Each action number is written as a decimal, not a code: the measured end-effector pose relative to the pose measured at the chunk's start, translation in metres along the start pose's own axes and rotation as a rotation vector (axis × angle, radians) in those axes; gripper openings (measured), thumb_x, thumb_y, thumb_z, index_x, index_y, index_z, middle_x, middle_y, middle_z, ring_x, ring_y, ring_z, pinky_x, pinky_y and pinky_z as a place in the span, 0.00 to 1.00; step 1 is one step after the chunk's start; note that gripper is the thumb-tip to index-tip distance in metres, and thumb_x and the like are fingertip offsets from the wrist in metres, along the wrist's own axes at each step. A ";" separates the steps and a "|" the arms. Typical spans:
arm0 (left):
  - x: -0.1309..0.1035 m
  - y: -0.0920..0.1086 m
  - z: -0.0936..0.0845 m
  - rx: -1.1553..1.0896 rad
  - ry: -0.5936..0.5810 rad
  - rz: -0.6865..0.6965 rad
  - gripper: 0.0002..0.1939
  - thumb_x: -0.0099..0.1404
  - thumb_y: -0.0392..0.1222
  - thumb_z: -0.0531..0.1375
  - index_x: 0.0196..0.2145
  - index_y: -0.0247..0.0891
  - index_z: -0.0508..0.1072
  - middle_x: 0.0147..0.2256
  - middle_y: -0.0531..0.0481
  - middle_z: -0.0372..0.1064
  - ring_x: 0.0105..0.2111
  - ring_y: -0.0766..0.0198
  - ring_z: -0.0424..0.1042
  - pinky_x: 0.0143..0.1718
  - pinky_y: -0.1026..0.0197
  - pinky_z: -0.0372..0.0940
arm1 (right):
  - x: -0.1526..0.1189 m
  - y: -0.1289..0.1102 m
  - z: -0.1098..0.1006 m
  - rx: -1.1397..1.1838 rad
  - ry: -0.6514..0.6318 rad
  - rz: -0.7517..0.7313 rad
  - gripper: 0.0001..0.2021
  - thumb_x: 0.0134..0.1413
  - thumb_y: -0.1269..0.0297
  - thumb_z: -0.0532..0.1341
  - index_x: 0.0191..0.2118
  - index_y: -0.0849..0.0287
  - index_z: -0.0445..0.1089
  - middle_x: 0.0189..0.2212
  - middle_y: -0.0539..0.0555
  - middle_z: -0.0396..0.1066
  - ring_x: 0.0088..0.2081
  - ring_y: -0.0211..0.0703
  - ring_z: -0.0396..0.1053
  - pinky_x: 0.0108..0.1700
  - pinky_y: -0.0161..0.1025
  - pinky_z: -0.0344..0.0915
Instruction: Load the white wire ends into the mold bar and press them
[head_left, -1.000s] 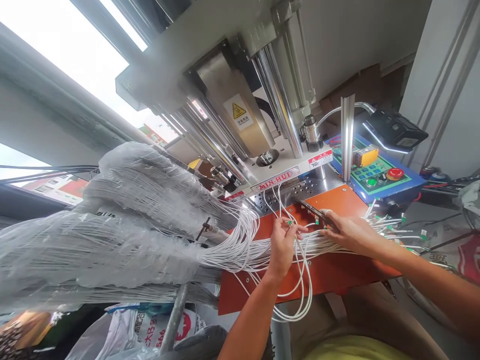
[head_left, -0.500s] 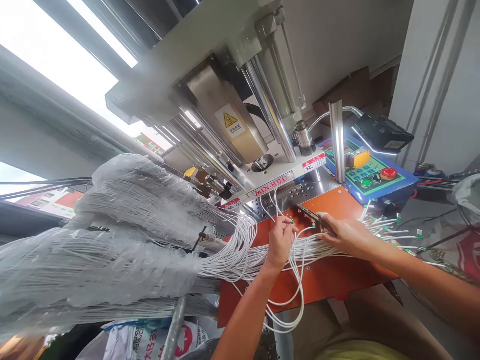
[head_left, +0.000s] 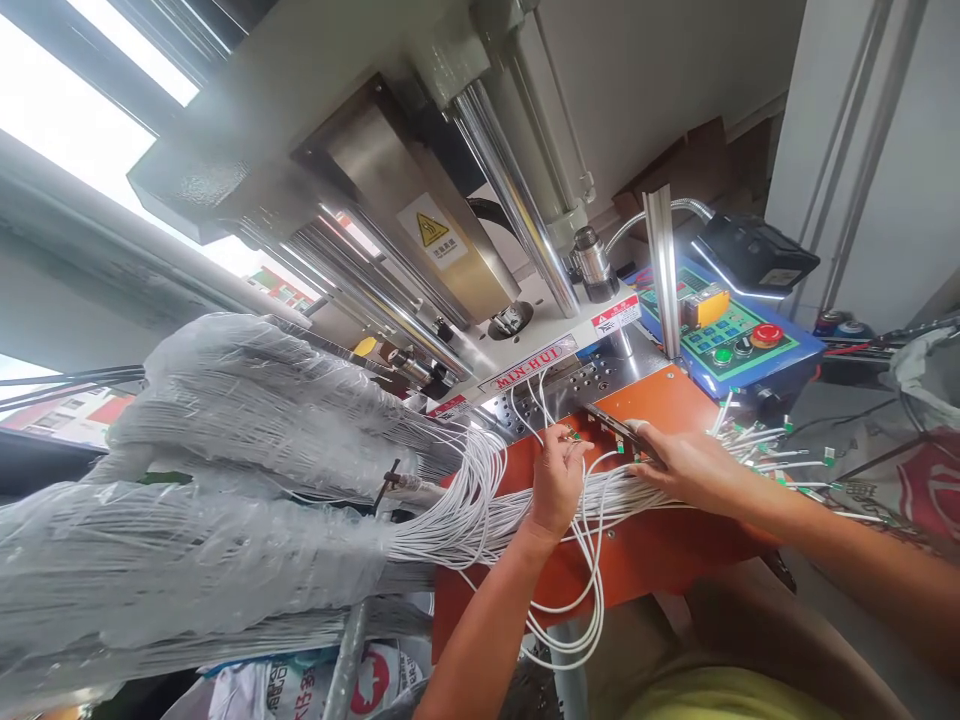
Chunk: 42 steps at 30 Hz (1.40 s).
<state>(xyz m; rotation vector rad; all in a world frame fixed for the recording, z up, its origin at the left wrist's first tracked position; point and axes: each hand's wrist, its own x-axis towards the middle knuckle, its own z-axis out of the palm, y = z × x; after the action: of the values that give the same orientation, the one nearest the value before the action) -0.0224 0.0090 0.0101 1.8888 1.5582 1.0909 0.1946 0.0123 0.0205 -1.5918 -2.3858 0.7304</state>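
Note:
Over the orange board (head_left: pixel 675 405), my left hand (head_left: pixel 560 475) pinches a small green-ended connector (head_left: pixel 574 436) on a white cable. My right hand (head_left: pixel 675 462) is closed around a dark metal tool (head_left: pixel 619 430), whose tip points up and left toward the machine's plate. Just below the tool lies another green connector (head_left: pixel 620 448). A thick bundle of white cables (head_left: pixel 517 520) runs under both hands, and loose loops hang below my left hand. Two white cables lead into the press (head_left: pixel 532 368) beneath its nameplate.
Plastic-wrapped cable bundles (head_left: pixel 247 550) fill the left side. A blue control box (head_left: pixel 750 340) with a red button stands at the right, behind a metal post (head_left: pixel 661 270). Green-tipped cable ends (head_left: pixel 787 465) spread past the board's right edge. A black lamp (head_left: pixel 757 252) hangs above the box.
The whole view has shifted, so the machine appears a little farther left. Both hands keep nearly the same pose and hold, with my left fingers slightly nearer the press.

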 end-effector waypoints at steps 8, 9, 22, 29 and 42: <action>0.002 -0.006 0.004 -0.116 -0.065 -0.140 0.04 0.64 0.40 0.59 0.34 0.38 0.66 0.38 0.47 0.75 0.23 0.71 0.71 0.22 0.69 0.63 | 0.000 0.001 0.004 -0.018 0.029 -0.020 0.20 0.61 0.52 0.51 0.55 0.54 0.55 0.33 0.54 0.75 0.34 0.52 0.74 0.28 0.37 0.54; 0.002 -0.006 0.004 -0.112 -0.057 -0.151 0.05 0.63 0.40 0.60 0.32 0.38 0.67 0.37 0.48 0.75 0.22 0.71 0.70 0.20 0.69 0.62 | 0.000 0.001 0.003 -0.019 0.033 -0.021 0.19 0.61 0.52 0.51 0.54 0.54 0.56 0.33 0.53 0.75 0.34 0.51 0.74 0.28 0.37 0.53; 0.002 -0.005 0.002 0.016 -0.075 -0.033 0.06 0.66 0.40 0.58 0.37 0.39 0.74 0.24 0.54 0.72 0.24 0.68 0.73 0.30 0.66 0.68 | -0.002 0.000 0.003 0.004 0.037 0.002 0.21 0.60 0.52 0.52 0.57 0.53 0.56 0.35 0.54 0.76 0.37 0.54 0.74 0.29 0.38 0.54; 0.009 0.006 0.013 0.054 -0.044 0.123 0.03 0.59 0.37 0.65 0.33 0.40 0.79 0.30 0.49 0.73 0.32 0.64 0.71 0.35 0.62 0.67 | -0.001 -0.001 -0.001 0.002 0.022 -0.027 0.17 0.61 0.54 0.51 0.53 0.54 0.57 0.33 0.54 0.75 0.34 0.52 0.74 0.28 0.37 0.52; 0.015 -0.001 0.021 -0.018 -0.030 0.048 0.04 0.57 0.37 0.65 0.33 0.39 0.80 0.30 0.48 0.74 0.30 0.66 0.72 0.34 0.63 0.68 | 0.001 0.003 -0.003 0.036 -0.001 -0.040 0.16 0.61 0.52 0.51 0.48 0.56 0.58 0.32 0.55 0.74 0.35 0.54 0.73 0.30 0.38 0.54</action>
<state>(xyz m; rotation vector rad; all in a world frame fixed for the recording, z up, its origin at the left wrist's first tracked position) -0.0053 0.0268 0.0012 1.9310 1.4885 1.0884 0.1981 0.0146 0.0212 -1.5261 -2.3837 0.7626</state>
